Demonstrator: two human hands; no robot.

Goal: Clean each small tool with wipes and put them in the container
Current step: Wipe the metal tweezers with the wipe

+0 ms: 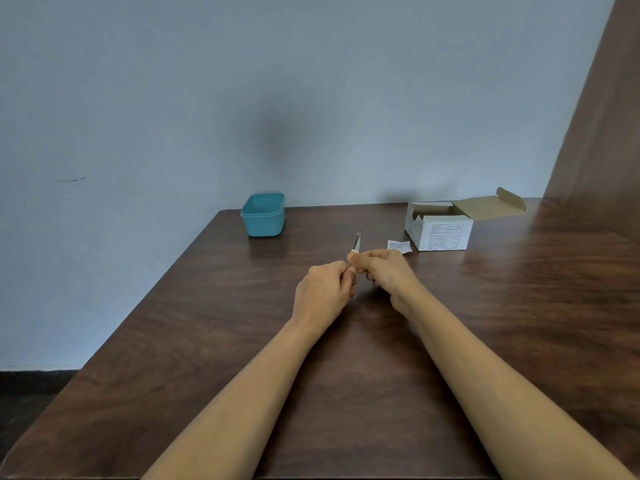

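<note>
Left hand (323,289) grips the small tool (357,240) low down above the tabletop (207,341); right hand (384,271) pinches a white wipe (354,251) around its shaft.

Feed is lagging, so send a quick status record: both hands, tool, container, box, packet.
left hand: grips the small tool by its lower end
right hand: pinches a white wipe round the tool
tool tip: bare metal, pointing away above the wipe
container: teal, open, far left on the table; inside not visible
box: white cardboard, flap open, far right
packet: on the table, just left of the box
</note>
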